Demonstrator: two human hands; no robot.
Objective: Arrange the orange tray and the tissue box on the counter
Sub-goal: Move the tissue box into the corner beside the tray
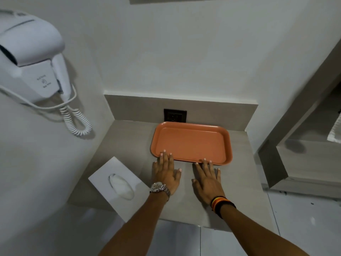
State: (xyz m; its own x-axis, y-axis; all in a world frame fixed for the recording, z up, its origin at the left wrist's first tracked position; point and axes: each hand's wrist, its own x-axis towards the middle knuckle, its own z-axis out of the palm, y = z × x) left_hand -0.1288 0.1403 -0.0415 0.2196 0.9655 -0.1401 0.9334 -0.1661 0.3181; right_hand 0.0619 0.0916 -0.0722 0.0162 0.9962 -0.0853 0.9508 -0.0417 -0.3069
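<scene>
Both my left hand [166,173] and right hand [207,179] lie flat, fingers spread, gripping nothing, fingertips on the orange tray [191,143] at centre frame. It looks light, stiff and slick; I'd grip its near rim.

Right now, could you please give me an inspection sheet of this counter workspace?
Surface: grey counter, looks dry.
Job's things: orange tray empty, near the back wall; tissue box at the front left edge, angled, corner overhanging.
Clutter: nothing seen.
Hands: left hand and right hand flat and open, fingers touching the tray's near rim.
Cables: coiled cord hanging from the wall hair dryer.
Surroundings: wall socket behind the tray.
</scene>
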